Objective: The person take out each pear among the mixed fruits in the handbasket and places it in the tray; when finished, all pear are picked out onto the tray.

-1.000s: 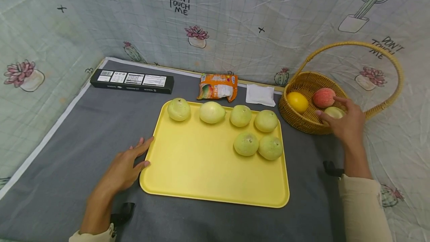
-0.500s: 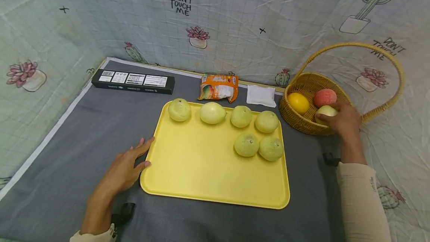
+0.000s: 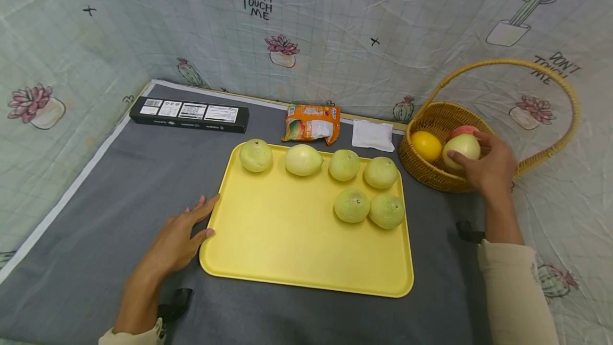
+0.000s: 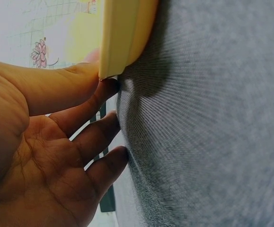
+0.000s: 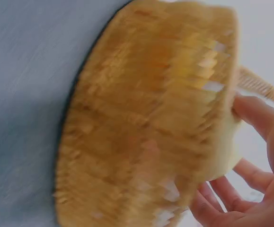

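In the head view my right hand grips a pale green round fruit between thumb and fingers, inside the wicker basket. A yellow lemon-like fruit lies to its left, and a red peach-like fruit is partly hidden behind it. In the right wrist view the pale fruit shows above the basket's rim, with blur. Along the left edge of the yellow tray, my left hand touches the rim with extended fingers. Several pale green fruits sit on the tray.
Behind the tray lie a black box, an orange snack packet and a white sachet. The basket's tall handle arches over the right side. Patterned cloth hangs along the back and sides of the grey tabletop.
My right hand has closed round the pale green fruit and raised it slightly within the basket, so it now covers much of the red fruit. The left hand and tray stay put.
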A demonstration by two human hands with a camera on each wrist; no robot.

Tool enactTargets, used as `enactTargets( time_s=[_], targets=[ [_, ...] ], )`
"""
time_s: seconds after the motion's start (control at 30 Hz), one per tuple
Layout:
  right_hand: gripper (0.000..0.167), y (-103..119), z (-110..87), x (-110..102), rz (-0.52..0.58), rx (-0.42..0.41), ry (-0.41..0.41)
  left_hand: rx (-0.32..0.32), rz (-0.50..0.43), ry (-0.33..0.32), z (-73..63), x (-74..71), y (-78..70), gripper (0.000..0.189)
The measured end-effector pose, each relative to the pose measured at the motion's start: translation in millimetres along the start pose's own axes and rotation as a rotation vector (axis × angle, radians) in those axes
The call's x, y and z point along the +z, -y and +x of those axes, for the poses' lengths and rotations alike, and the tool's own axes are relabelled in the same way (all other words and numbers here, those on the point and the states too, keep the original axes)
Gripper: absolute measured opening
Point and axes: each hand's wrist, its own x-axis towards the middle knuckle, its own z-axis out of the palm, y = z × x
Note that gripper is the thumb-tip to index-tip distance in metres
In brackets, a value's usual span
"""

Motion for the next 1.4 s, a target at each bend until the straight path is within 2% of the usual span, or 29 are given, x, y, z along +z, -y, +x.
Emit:
enactTargets(
  time_s=[0.17, 0.37, 0.5, 0.6, 0.77, 1.1, 1.23, 1.4],
  targets=[
    [0.081, 33, -18.4, -4, 0.041, -0.065, -0.068, -0.015, 0.005, 0.007, 0.9, -0.7, -1.1, 0.084],
    [0.076, 74, -41.6, -5, 0.152, -0.136, -0.071, -0.016, 0.003, 0.005, 0.1, -1.4, -1.4, 0.084],
    [0.074, 94, -55.7, 1, 0.239, -0.215, -0.057, -0.014, 0.003, 0.003, -0.2, -1.9, -1.5, 0.083],
    [0.072, 107, -68.0, 8, 0.267, -0.309, -0.012, -0.014, 0.001, 0.004, -0.3, -2.1, -1.5, 0.083],
    [0.071, 125, -87.8, 24, 0.265, -0.427, 0.117, -0.012, 0.003, 0.002, -0.9, -2.0, -0.6, 0.083],
    [0.073, 158, -121.8, 66, 0.250, -0.545, 0.367, -0.001, 0.001, 0.001, -1.7, -1.9, 0.9, 0.082],
    [0.073, 171, -134.8, 84, 0.188, -0.614, 0.422, -0.001, 0.002, 0.000, -1.6, -1.8, 0.9, 0.083],
    [0.071, 179, -146.2, 106, 0.092, -0.638, 0.467, -0.002, -0.002, 0.000, -1.7, -2.2, -0.6, 0.083]
  ],
)
